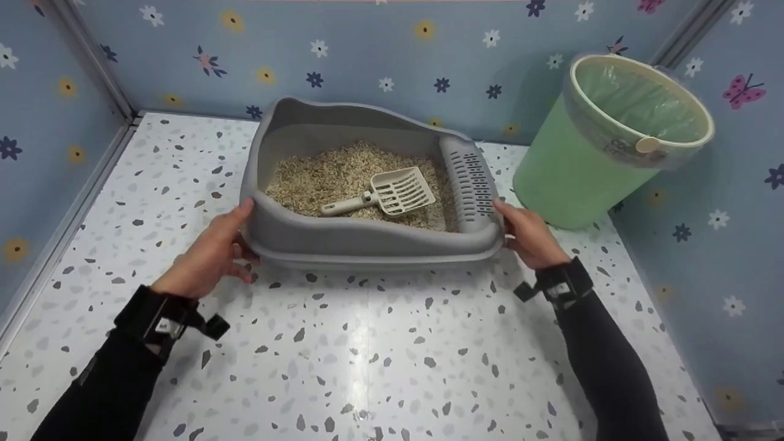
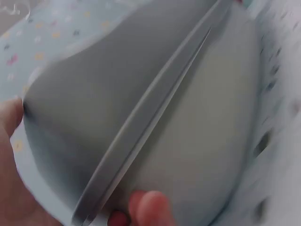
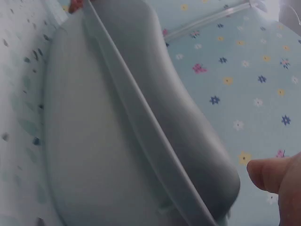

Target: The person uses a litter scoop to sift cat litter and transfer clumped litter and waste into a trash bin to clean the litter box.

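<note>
A grey litter box [image 1: 367, 242] stands on the speckled surface, with beige litter [image 1: 324, 168] inside. Lying on the litter is a beige slotted litter scoop [image 1: 392, 193], its handle pointing left. My left hand [image 1: 211, 251] grips the box's left end, thumb at the upper edge and fingers beneath the projecting lip. In the left wrist view, its fingertips [image 2: 153, 207] show against the lower wall. At the opposite end, my right hand [image 1: 530, 233] holds the box, thumb near the rim beside the perforated step [image 1: 471, 180]. The right fingers are partly hidden behind that corner.
To the right, a green trash bin [image 1: 566, 159] with a clear liner stands close to the box. Blue flowered panels [image 1: 380, 55] wall in the back and both sides. White speckled flooring [image 1: 367, 355] extends in front of the box.
</note>
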